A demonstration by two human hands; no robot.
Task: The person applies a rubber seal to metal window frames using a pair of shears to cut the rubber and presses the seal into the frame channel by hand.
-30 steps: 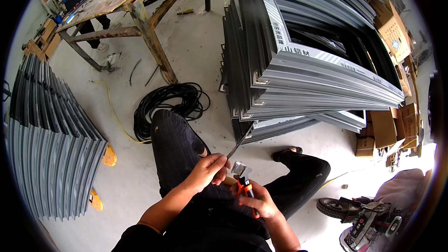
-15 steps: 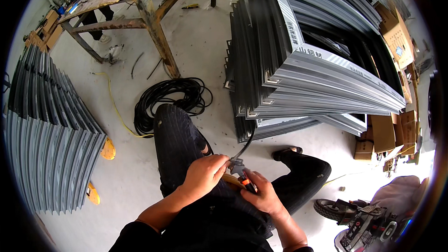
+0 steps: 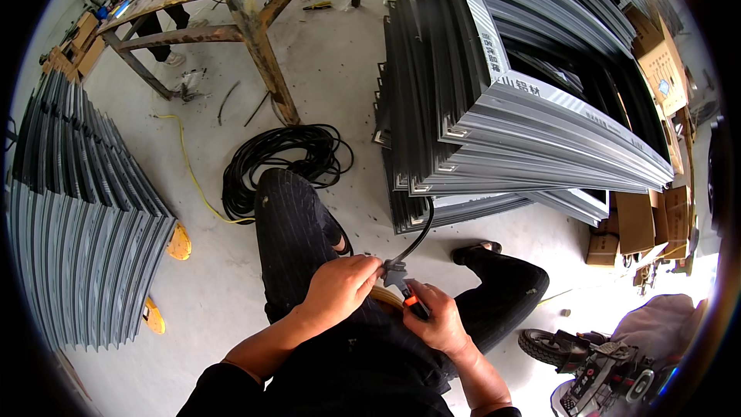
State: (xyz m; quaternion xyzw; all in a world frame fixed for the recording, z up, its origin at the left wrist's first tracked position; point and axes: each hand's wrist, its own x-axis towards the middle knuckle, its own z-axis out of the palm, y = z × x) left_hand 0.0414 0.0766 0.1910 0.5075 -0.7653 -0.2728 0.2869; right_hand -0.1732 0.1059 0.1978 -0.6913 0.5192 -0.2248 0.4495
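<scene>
My right hand (image 3: pixel 438 320) is closed around the orange and black handle of a hand cutter (image 3: pixel 397 276), whose grey head points up and left. My left hand (image 3: pixel 340 289) pinches beside that head, at the near end of a black rubber-like strip (image 3: pixel 421 236). From there the strip bends up toward the stacked frames. Whether the cutter's jaws touch the strip is too small to tell. Both hands are above my lap, with a yellow ring-shaped thing (image 3: pixel 386 297) partly hidden behind them.
A coil of black strip (image 3: pixel 270 158) lies on the floor beyond my knee. Grey metal frames (image 3: pixel 540 120) are stacked at the right; more grey profiles (image 3: pixel 93 239) stand at the left. A rusty-legged table (image 3: pixel 251 31), cardboard boxes (image 3: pixel 637 220) and a small bike (image 3: pixel 602 363) surround me.
My right hand and the cutter have shifted very slightly right. The black strip bows out a little more to the right. My left hand keeps its pinch.
</scene>
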